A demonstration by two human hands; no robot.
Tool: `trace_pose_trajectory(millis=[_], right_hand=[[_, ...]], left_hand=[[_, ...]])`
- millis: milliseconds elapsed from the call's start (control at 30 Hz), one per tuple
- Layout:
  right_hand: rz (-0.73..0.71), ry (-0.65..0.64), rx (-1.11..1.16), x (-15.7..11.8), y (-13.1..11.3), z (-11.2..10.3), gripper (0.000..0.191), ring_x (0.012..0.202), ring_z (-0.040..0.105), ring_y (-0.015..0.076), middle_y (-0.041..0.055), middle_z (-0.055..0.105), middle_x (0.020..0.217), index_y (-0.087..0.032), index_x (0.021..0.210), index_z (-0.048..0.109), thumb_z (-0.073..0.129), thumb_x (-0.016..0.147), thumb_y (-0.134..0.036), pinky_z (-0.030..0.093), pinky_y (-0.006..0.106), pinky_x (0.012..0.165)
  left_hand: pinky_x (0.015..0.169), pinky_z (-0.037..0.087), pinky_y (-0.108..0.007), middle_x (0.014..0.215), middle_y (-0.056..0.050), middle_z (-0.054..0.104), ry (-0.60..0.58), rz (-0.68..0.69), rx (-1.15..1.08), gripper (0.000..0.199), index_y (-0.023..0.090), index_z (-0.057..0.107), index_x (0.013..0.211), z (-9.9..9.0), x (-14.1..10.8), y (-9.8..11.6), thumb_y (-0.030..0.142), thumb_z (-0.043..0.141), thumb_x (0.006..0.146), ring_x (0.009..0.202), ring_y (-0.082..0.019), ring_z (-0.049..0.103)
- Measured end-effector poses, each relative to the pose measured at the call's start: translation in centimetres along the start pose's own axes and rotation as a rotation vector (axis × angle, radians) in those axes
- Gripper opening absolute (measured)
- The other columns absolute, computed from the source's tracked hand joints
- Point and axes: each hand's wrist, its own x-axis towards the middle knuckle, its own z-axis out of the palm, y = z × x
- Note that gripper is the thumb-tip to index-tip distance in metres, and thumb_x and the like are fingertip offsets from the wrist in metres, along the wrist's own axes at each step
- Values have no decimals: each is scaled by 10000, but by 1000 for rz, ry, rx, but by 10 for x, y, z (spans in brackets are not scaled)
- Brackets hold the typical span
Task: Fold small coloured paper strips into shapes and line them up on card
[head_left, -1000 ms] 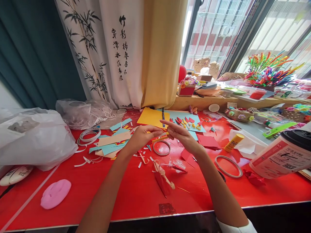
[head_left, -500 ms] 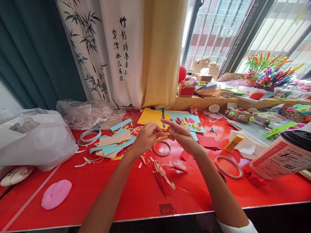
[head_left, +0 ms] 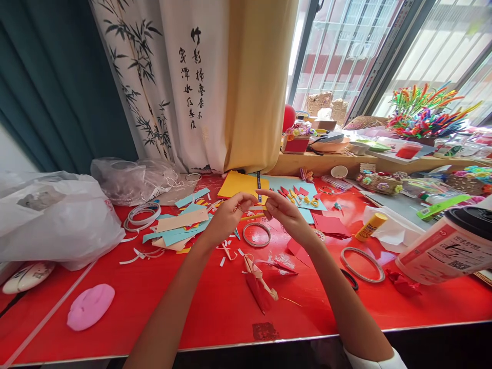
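My left hand (head_left: 229, 215) is raised over the middle of the red table, its thumb and fingers pinched together. Facing it, my right hand (head_left: 286, 215) has its fingers closed too, the index finger stretched toward the left fingertips. Between the two runs a narrow yellow paper strip (head_left: 251, 217), partly covered by the fingers. The exact grip on it is hard to see. Just below my hands lies a tape-like ring (head_left: 257, 234). Nearer me are a red-and-beige folded paper piece (head_left: 255, 284) and white scraps.
Coloured paper strips (head_left: 184, 223) lie left, beside white rolls (head_left: 142, 215) and plastic bags (head_left: 57, 220). Behind my hands are yellow sheets (head_left: 236, 184) and red and yellow paper shapes on blue paper. A glue stick (head_left: 371, 227), a ring and a lidded cup (head_left: 446, 246) stand right.
My left fingers have shifted slightly and now curl higher around the strip, which shows at a different angle between the hands. My right hand stays almost in place.
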Motion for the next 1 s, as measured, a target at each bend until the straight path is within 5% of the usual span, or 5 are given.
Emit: trace_pose_trajectory(millis=[167, 367, 667, 1000], right_hand=[[-8, 22, -185, -2, -2, -3, 347, 699, 506, 125, -9, 461, 684, -223, 1231, 430, 370, 890, -246, 396, 297, 719], [63, 13, -334, 1, -1, -3, 256, 763, 568, 143, 25, 618, 732, -195, 1097, 516, 401, 885, -281, 398, 306, 749], [37, -21, -388, 2, -3, 1, 202, 684, 569, 126, 34, 651, 745, -177, 873, 587, 465, 855, -337, 402, 277, 703], [70, 102, -220, 1, -2, 1, 239, 561, 508, 97, 14, 600, 672, -172, 856, 621, 457, 850, -346, 429, 241, 569]], left_hand=[[754, 437, -270, 906, -20, 607, -10, -60, -25, 279, 210, 560, 1024, -3, 0, -2, 375, 485, 812, 840, -155, 563], [794, 405, -273, 924, -25, 599, 94, 105, 245, 223, 203, 599, 923, 4, 1, -3, 281, 398, 864, 882, -150, 537], [747, 383, -314, 789, -32, 573, 74, 179, 533, 244, 176, 567, 723, 4, 3, -5, 327, 430, 857, 814, -176, 468], [845, 359, -309, 937, -34, 601, 480, 338, 580, 186, 204, 562, 934, 3, -1, -1, 297, 413, 874, 919, -168, 483]])
